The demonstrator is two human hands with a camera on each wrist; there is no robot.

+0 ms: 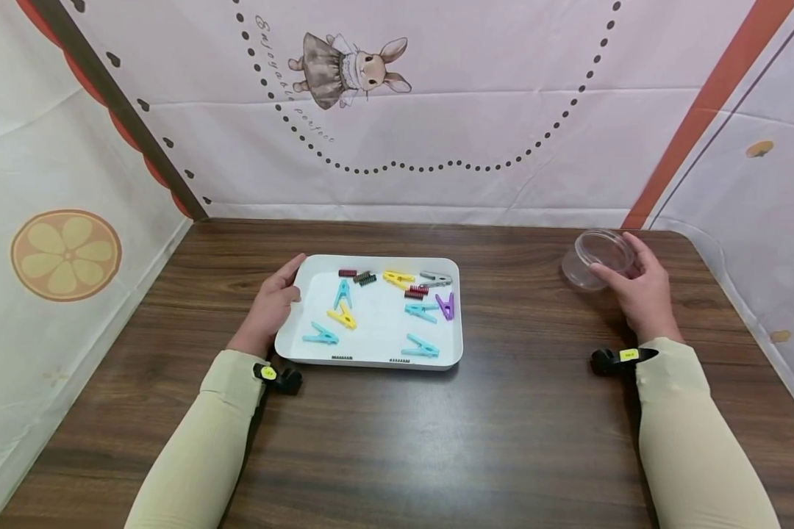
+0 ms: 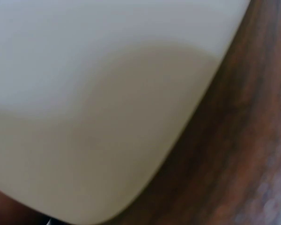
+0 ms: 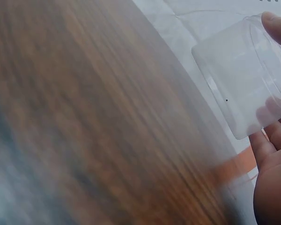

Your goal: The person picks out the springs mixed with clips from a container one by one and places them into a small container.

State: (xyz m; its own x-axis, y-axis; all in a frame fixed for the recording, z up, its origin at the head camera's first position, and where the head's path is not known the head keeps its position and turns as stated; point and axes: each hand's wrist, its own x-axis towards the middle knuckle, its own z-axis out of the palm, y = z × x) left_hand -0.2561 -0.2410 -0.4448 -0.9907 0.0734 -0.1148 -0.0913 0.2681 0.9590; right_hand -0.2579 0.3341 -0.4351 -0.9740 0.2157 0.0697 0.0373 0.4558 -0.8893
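Observation:
My left hand (image 1: 267, 308) grips the left side of a white tray (image 1: 377, 334), its thumb at the rim. Inside the tray lie several light blue clips (image 1: 320, 334), yellow clips (image 1: 342, 316), a purple clip (image 1: 445, 306) and a grey clip (image 1: 435, 279). Small dark red springs (image 1: 347, 272) and dark green springs (image 1: 367, 279) lie among them. At the right, my right hand (image 1: 645, 290) holds a clear plastic jar (image 1: 577, 270) between thumb and fingers. The jar looks empty and tilted in the right wrist view. A blurred tray wall (image 2: 145, 93) fills most of the left wrist view.
The brown wooden table (image 1: 403, 441) extends in front of the tray and between it and the jar. A printed cloth (image 1: 437, 132) hangs behind the table's far edge, with more cloth at both sides. Each wrist wears a black camera strap (image 1: 625, 360).

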